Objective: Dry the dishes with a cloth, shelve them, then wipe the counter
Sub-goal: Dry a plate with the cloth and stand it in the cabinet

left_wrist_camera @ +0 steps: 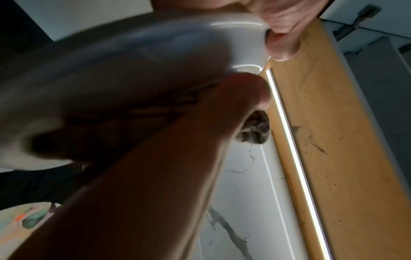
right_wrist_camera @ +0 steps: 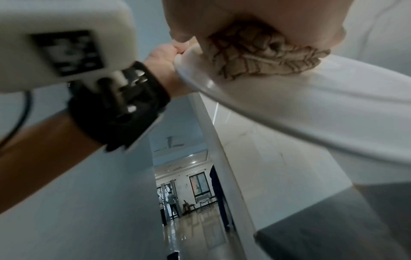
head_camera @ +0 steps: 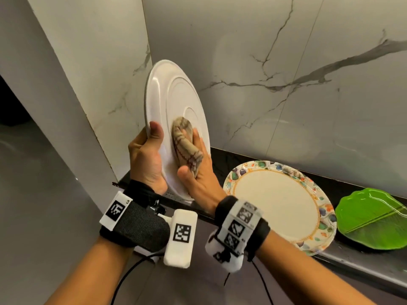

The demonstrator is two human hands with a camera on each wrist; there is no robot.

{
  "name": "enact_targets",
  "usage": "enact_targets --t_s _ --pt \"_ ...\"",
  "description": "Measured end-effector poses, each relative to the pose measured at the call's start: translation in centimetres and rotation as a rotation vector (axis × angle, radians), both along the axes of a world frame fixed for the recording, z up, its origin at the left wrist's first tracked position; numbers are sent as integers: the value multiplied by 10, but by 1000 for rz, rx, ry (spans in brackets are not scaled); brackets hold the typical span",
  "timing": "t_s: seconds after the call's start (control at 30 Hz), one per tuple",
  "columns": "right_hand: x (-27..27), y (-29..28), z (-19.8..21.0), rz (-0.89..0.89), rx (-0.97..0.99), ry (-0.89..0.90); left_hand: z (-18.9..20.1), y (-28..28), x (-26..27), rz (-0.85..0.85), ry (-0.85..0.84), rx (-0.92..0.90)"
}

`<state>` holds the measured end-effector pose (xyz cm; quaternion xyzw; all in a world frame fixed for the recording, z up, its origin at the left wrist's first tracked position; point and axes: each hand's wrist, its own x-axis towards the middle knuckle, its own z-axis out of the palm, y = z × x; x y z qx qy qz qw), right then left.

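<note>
A white plate (head_camera: 174,102) is held upright on edge in front of the marble wall, its underside with raised rings facing me. My left hand (head_camera: 146,157) grips its lower left rim, thumb on the near face. My right hand (head_camera: 196,170) holds a bunched beige checked cloth (head_camera: 186,146) and presses it on the plate's lower middle. In the right wrist view the cloth (right_wrist_camera: 262,58) is bunched between my palm and the plate (right_wrist_camera: 311,109). The left wrist view shows the plate's rim (left_wrist_camera: 244,40) under my fingertips (left_wrist_camera: 281,44), with my right forearm across the frame.
On the dark counter (head_camera: 363,267) lie a large plate with a colourful patterned rim (head_camera: 277,205) and a green leaf-shaped dish (head_camera: 372,221) to its right. The marble wall stands close behind. A wooden shelf underside with a light strip (left_wrist_camera: 295,149) is overhead.
</note>
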<state>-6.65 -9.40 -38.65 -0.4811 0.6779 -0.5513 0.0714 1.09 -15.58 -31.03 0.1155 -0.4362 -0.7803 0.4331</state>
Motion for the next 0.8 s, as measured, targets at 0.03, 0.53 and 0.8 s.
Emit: enact_targets --t_s 0.03,0.53,0.8 --pt "-6 -8 9 1 -10 33 0 -1 1 -18 -8 1" --pt "0 -13 -29 -38 343 -444 -38 -11 32 75 -108 -203" --pt "16 42 53 259 -216 -861 -41 -1 35 166 -196 -937"
